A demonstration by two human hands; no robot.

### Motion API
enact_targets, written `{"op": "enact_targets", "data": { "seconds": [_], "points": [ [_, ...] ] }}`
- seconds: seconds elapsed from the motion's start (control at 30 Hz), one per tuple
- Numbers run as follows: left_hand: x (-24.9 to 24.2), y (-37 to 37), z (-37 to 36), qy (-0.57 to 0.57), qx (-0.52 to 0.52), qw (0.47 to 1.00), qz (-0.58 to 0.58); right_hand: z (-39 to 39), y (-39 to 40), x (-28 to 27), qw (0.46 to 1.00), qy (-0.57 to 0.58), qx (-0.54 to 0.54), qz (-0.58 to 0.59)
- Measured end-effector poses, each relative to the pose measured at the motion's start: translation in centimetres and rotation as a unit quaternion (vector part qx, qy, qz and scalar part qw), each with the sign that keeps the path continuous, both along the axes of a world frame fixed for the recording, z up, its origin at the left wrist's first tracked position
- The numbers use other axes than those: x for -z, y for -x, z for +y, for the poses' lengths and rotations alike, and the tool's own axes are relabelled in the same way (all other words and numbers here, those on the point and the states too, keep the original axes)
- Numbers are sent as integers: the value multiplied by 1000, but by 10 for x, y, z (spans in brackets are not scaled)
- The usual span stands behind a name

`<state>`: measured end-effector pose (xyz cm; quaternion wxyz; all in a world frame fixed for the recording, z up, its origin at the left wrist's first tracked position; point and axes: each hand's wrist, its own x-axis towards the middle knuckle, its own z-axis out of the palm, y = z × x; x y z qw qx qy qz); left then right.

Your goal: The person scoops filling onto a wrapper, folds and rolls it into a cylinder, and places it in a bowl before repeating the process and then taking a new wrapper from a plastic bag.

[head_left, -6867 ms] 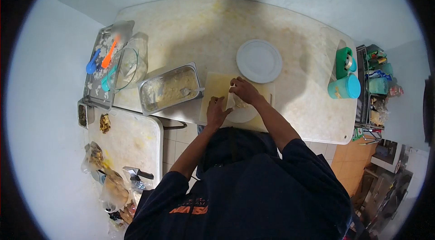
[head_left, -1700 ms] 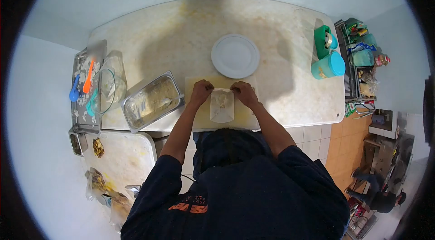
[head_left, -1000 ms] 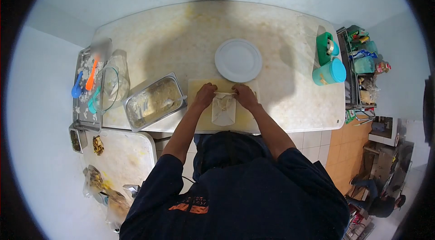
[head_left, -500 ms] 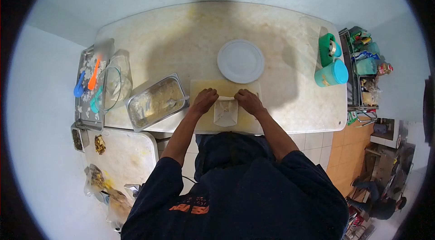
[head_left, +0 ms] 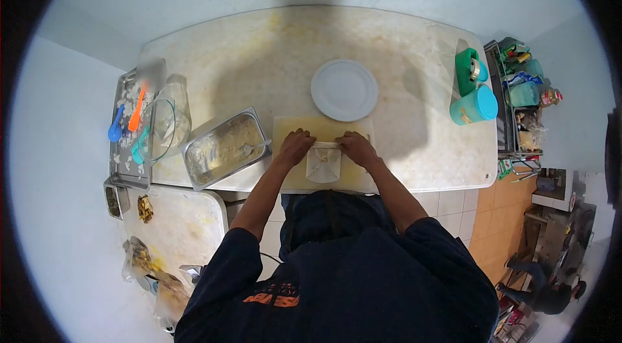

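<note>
A pale, thin dough wrapper, its sides folded inward, lies on the yellowish cutting board in front of me. My left hand pinches the left end of its far edge, which is folded over into a narrow strip. At the right end of the same edge, my right hand has its fingers closed on the dough. Just beyond the board sits a white plate. Left of the board, a metal pan contains a pale mash with a spoon in it.
On the left are a metal tray with white bits, an orange spoon, a blue spoon and a glass bowl. A turquoise-lidded container stands right, near a loaded rack. Another person is at lower right.
The folded far edge of the dough has come slightly toward me, with both hands still on it. The whole view has shifted a little.
</note>
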<state>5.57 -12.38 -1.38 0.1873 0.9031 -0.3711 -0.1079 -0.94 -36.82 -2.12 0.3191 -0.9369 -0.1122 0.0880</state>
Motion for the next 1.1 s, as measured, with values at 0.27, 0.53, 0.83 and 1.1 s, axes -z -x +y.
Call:
{"op": "enact_targets", "data": {
  "seconds": [0.27, 0.53, 0.83, 1.1],
  "points": [
    [8, -3, -2, -4, 15, 1000, -6, 2, 2, 5, 1000, 1, 3, -15],
    [1, 8, 8, 24, 105, 991, -74, 1, 20, 1, 994, 45, -57, -81],
    [-5, 22, 12, 96, 15, 995, 12, 4, 26, -4, 998, -10, -28, -57],
    [4, 14, 1, 49, -38, 995, 83, 9, 12, -3, 997, -38, 19, 64]
  ]
}}
